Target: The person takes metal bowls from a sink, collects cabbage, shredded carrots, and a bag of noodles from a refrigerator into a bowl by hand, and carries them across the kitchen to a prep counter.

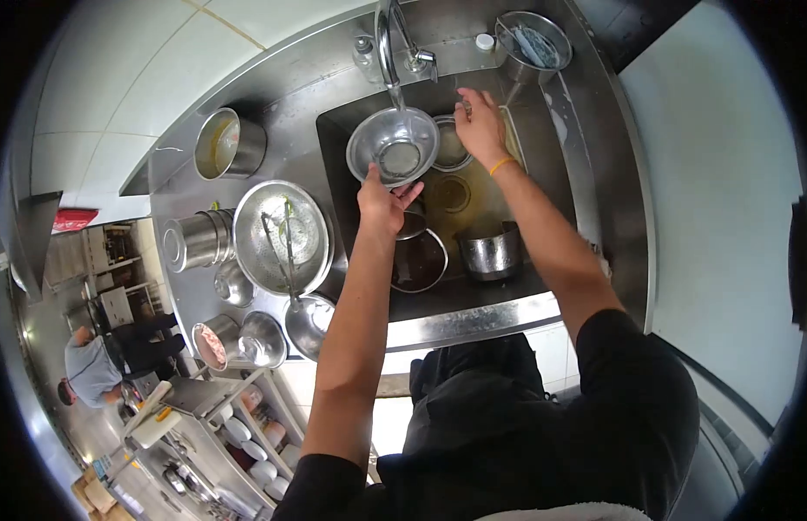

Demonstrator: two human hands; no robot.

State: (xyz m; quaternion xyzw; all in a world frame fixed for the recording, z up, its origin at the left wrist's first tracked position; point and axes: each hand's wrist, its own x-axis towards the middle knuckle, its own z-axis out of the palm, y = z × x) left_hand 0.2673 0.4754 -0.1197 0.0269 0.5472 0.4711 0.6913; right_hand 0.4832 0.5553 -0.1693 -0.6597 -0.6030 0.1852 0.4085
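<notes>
My left hand [387,202] grips the lower rim of a shiny metal bowl [368,139], tilted under the faucet [385,43] with water running into it. To the bowl's right, my right hand [480,126] is raised over the sink, fingers stretched out and holding nothing. Below the hands, the sink [542,208] contains cloudy yellowish water around the drain [449,194]. A round metal container [452,143] sits partly behind the bowl. Lower in the sink are a dark-looking pot [418,263] and a metal pot [490,253].
Left of the sink stand a large metal basin [256,227] with a long utensil across it, a pot [247,148], stacked containers [191,241] and small bowls [263,339]. A pot with utensils [542,43] stands upper right. Another person [95,369] works at far left.
</notes>
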